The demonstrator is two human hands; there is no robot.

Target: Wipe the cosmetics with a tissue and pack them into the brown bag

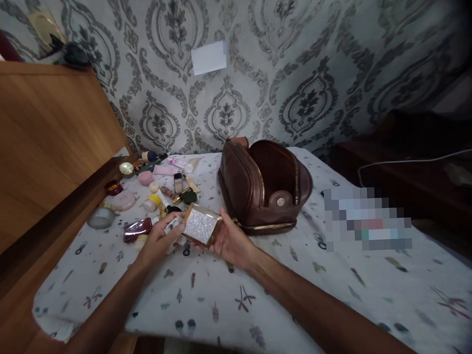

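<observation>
White patterned cloth (pixel 194 299) covers the surface in front of and under the brown bag (pixel 239 184), which stands unzipped, mouth gaping. Left of bag: scattered cosmetics, incl. pink tube (pixel 167 170), pink jar (pixel 145 178); wooden panel (pixel 41 112) further left. Right of bag: dark furniture (pixel 408 177), white cable (pixel 419 159) across it. Behind bag: patterned wallpaper (pixel 225 112), white card (pixel 209 58) higher up. Grip: right hand (pixel 234 244), just front-left of bag, cups glittery box (pixel 201 226). Left hand (pixel 159 242), further left of bag, pinches crumpled white tissue (pixel 172 224) beside box; can't tell if touching.
</observation>
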